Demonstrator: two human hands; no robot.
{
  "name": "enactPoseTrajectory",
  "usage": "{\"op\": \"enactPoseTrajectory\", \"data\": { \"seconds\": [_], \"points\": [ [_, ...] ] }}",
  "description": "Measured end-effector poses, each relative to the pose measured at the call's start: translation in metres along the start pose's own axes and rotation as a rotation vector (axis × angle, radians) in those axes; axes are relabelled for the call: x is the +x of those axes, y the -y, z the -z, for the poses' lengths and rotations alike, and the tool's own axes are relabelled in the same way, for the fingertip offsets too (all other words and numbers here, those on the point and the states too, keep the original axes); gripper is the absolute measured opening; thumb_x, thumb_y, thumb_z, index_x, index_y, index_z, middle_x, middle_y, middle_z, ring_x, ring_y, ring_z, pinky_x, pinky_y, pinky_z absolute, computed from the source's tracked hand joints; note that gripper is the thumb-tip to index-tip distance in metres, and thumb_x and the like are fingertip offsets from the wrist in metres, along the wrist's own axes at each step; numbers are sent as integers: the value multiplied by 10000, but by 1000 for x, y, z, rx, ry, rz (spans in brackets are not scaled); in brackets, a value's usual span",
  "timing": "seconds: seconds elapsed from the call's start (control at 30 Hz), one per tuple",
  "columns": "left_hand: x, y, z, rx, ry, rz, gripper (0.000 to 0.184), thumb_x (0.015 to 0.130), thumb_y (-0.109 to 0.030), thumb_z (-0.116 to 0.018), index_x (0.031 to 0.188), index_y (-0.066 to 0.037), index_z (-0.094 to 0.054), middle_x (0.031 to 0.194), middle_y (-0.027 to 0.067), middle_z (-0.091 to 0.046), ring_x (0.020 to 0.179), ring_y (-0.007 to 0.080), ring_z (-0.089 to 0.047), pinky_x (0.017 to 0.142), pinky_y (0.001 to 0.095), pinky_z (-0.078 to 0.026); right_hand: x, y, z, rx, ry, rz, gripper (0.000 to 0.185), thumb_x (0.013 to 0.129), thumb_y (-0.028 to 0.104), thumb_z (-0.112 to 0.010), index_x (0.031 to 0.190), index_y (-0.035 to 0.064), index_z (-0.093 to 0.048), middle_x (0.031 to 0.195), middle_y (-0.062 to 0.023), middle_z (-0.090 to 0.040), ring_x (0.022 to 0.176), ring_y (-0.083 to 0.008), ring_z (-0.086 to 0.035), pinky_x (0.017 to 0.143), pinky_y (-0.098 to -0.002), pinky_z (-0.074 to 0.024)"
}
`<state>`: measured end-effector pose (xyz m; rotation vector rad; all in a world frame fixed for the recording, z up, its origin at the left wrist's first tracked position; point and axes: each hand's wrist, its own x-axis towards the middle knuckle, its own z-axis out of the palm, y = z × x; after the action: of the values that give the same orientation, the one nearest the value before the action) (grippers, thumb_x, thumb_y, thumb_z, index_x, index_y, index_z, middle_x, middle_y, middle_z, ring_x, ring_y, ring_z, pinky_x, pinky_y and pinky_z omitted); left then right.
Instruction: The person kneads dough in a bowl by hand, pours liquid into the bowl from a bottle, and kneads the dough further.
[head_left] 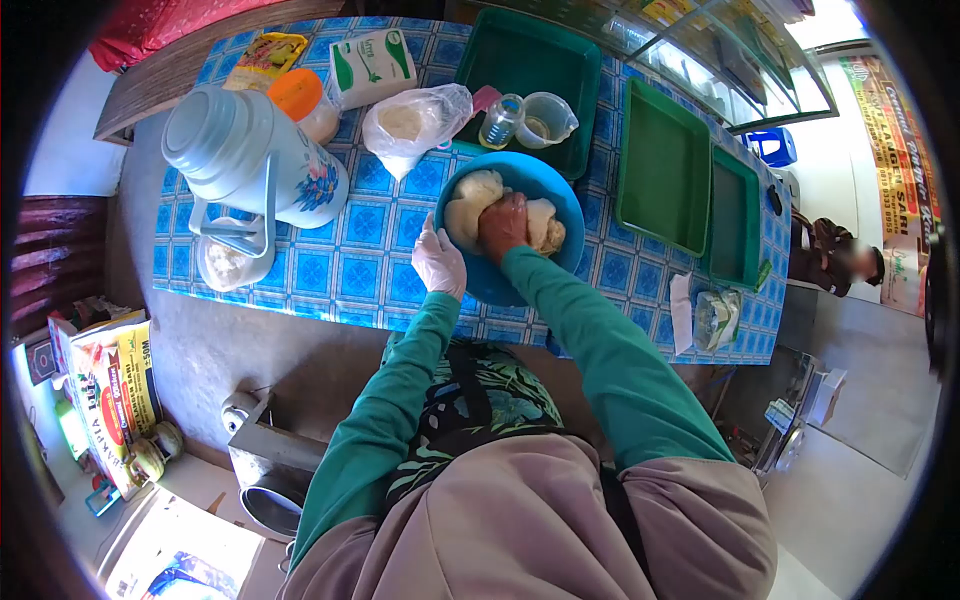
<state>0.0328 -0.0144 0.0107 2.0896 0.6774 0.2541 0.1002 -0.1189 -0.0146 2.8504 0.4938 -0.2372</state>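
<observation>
A blue basin [568,205] on the table holds a large lump of pale dough [470,208]. My right hand [503,222] is pressed into the middle of the dough, its fingers curled and partly sunk in, with dough bulging on both sides. At the basin's left side, my left hand [438,262], in a whitish glove, grips the rim. Behind the basin are a clear glass jar [501,122], a clear plastic measuring jug [547,120] and an open plastic bag of pale powder [402,124].
A large light-blue thermos [262,160] stands at the left, beside a tub of white powder [228,262]. Green trays [662,165] lie at the right and back. A clear plastic packet [716,318] sits near the right edge. Another person [828,255] is beyond the table.
</observation>
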Motion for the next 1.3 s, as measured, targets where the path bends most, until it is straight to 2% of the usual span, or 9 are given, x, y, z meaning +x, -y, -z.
{"op": "enactPoseTrajectory", "data": {
  "seconds": [0.23, 0.43, 0.5, 0.6, 0.83, 0.9, 1.07, 1.23, 1.3],
  "points": [
    [-3, 1, 2, -42, -54, 15, 328, 838, -134, -508, 1138, -6, -544, 792, 228, -621, 738, 360, -609, 700, 402, -458, -6, -24, 40, 482, 121, -130, 225, 654, 200, -602, 818, 59, -666, 845, -160, -648, 822, -307, -627, 775, -438, -461],
    [-5, 0, 7, -67, 9, 30, 324, 845, -125, -489, 1145, -10, -539, 839, 230, -618, 780, 361, -606, 718, 412, -458, -49, -56, 112, 523, 413, 311, 444, 643, 290, -673, 930, -38, -585, 996, -243, -577, 972, -328, -556, 845, -455, -409],
    [-1, 0, 5, -59, 50, 72, 331, 848, -114, -478, 1159, -15, -533, 896, 234, -616, 831, 366, -601, 746, 418, -459, -57, -37, 119, 296, -92, 220, 460, 665, 293, -644, 959, -52, -569, 1005, -266, -557, 1037, -362, -490, 846, -510, -364],
    [-1, 12, -4, -28, -20, -29, 322, 844, -133, -495, 1138, -11, -540, 790, 223, -621, 719, 354, -608, 672, 404, -461, -26, 7, 37, -314, -261, 255, 320, 687, 275, -594, 894, 41, -667, 1078, -200, -564, 1063, -360, -443, 860, -630, -277],
    [0, -2, 3, -7, 33, 48, 339, 836, -102, -475, 1154, -1, -533, 909, 231, -617, 846, 365, -597, 768, 417, -460, 10, 31, 31, -13, 8, 138, 237, 718, 224, -560, 878, 102, -685, 899, -125, -654, 917, -353, -575, 838, -655, -285],
    [-1, -1, 6, 16, 30, 41, 336, 835, -100, -475, 1151, 2, -533, 910, 233, -617, 845, 366, -598, 771, 415, -461, 19, 18, 34, 282, 92, 40, 250, 646, 237, -604, 832, 84, -672, 946, -143, -633, 910, -293, -569, 814, -506, -377],
    [0, 0, 6, -73, 17, 47, 324, 839, -96, -475, 1144, -10, -538, 893, 228, -622, 824, 361, -606, 736, 413, -467, -10, -59, 85, 663, 122, 177, 172, 590, 232, -645, 695, 96, -659, 766, -141, -640, 728, -325, -617, 606, -398, -472],
    [-4, 1, 1, -187, -29, 72, 309, 854, -73, -452, 1144, -2, -535, 863, 210, -630, 772, 355, -609, 713, 411, -473, -94, -96, 74, 93, -354, 243, 98, 639, 183, -625, 692, 108, -661, 698, -84, -638, 677, -297, -620, 576, -437, -451],
    [-6, -4, -3, -199, -58, 43, 306, 858, -64, -457, 1147, -6, -537, 833, 189, -631, 716, 330, -606, 678, 398, -472, -102, -80, 43, 0, -146, 191, 101, 664, 173, -607, 717, 111, -667, 722, -75, -646, 692, -288, -626, 581, -435, -460]
  ]
}}
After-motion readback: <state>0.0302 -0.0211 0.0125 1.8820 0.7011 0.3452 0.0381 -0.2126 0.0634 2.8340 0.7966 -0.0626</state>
